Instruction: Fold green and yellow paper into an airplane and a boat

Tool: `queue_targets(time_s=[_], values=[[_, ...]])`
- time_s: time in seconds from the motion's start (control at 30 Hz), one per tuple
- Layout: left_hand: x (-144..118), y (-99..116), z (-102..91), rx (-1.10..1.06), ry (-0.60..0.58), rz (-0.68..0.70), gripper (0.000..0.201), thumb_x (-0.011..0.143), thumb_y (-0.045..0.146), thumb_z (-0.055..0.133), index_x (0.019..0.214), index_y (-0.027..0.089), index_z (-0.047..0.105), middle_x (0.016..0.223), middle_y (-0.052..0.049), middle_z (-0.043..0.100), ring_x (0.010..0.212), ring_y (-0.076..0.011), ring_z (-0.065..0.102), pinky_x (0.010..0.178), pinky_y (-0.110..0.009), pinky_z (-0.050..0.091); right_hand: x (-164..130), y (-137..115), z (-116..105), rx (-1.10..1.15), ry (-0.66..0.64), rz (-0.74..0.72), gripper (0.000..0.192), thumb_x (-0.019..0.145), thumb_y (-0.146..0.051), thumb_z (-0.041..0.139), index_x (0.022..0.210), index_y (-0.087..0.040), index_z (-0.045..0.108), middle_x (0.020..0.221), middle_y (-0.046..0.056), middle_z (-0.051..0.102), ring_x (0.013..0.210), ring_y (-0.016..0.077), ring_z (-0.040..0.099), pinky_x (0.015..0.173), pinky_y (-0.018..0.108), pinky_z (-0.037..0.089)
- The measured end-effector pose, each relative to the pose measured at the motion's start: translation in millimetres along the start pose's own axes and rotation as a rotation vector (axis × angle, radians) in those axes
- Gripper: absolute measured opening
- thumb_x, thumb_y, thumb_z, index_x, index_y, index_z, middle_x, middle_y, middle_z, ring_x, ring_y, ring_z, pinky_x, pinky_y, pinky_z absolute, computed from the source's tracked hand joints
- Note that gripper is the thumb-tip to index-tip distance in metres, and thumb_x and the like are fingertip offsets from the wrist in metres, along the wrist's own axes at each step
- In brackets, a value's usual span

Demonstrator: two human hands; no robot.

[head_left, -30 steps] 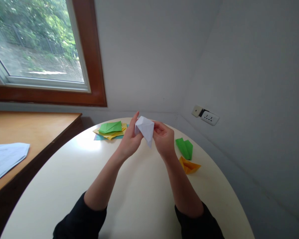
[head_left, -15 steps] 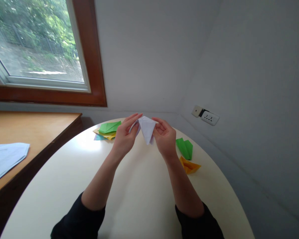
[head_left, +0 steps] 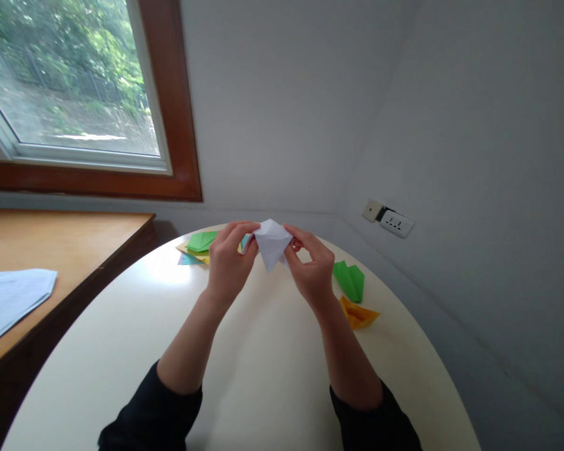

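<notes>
Head view: left hand (head_left: 226,260) and right hand (head_left: 313,266) raised together above the far part of the round white bench (head_left: 263,363), each pinching one side of a folded white paper (head_left: 271,241). Left fingers curled over the paper's left edge, right thumb and fingers closed on its right edge; paper held clear of the bench, its pointed tip hanging downward between the two hands. Behind the left hand, partly hidden by it, a flat stack of coloured sheets (head_left: 195,247) with a green one on top, yellow and light blue edges showing beneath. Just right of the right hand, lying on the bench, a folded green paper (head_left: 350,280), and nearer the rim beside it a folded orange paper (head_left: 358,313). Dark sleeves at both wrists. Off to the left, a wooden desk (head_left: 51,241) carrying a pale blue sheet (head_left: 9,300), under a wood-framed window (head_left: 75,81). Wall socket (head_left: 395,222) on the right wall.
</notes>
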State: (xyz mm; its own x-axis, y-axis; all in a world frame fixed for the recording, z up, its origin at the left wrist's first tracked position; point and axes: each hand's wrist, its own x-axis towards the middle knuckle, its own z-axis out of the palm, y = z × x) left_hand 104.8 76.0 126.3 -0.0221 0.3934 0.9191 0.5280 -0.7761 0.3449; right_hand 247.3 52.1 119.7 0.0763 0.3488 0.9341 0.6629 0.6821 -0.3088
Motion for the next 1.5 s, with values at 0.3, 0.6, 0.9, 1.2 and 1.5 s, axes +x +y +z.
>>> queue_targets(time_s=[0.3,0.6,0.9,1.2,1.5], values=[[-2,6,0.8,-0.028,0.038,0.053,0.018,0.077,0.010,0.052,0.088,0.020,0.062,0.089,-0.002,0.070,0.083,-0.0148,0.065,0.076,-0.026,0.051,0,-4,-1,-0.088,0.085,0.003,0.016,0.079,-0.016,0.052,0.087,-0.023,0.064,0.076,0.002,0.068,0.065,0.0135,0.059,0.061,0.028,0.048],[-5,13,0.9,-0.108,-0.064,0.084,0.028,0.079,0.009,0.047,0.102,0.016,0.060,0.100,-0.008,0.070,0.095,-0.0168,0.064,0.084,-0.026,0.050,1,-8,1,0.001,0.075,0.025,0.023,0.070,-0.009,0.049,0.086,-0.021,0.061,0.076,0.000,0.067,0.063,0.0122,0.057,0.059,0.025,0.047],[-7,14,4.0,-0.106,-0.063,0.070,0.026,0.081,0.011,0.048,0.103,0.019,0.058,0.100,-0.006,0.069,0.093,-0.0149,0.065,0.083,-0.026,0.051,0,-9,2,0.083,0.004,0.180,0.019,0.067,-0.011,0.050,0.080,-0.019,0.062,0.069,-0.001,0.062,0.063,0.0125,0.054,0.061,0.025,0.045],[-3,14,1.2,-0.061,0.024,0.155,0.018,0.083,0.014,0.049,0.096,0.019,0.059,0.098,-0.007,0.066,0.093,-0.0163,0.062,0.081,-0.030,0.051,2,-8,0,0.038,0.085,0.238,0.013,0.070,-0.013,0.050,0.072,-0.020,0.061,0.066,-0.002,0.063,0.061,0.0121,0.054,0.058,0.024,0.043],[-2,15,0.4,-0.032,0.026,0.164,0.016,0.080,0.010,0.049,0.089,0.019,0.059,0.091,-0.006,0.065,0.086,-0.0160,0.062,0.078,-0.030,0.051,5,-3,-5,-0.001,0.174,0.259,0.011,0.073,-0.014,0.053,0.073,-0.020,0.062,0.068,-0.001,0.065,0.060,0.0120,0.053,0.056,0.025,0.041]])
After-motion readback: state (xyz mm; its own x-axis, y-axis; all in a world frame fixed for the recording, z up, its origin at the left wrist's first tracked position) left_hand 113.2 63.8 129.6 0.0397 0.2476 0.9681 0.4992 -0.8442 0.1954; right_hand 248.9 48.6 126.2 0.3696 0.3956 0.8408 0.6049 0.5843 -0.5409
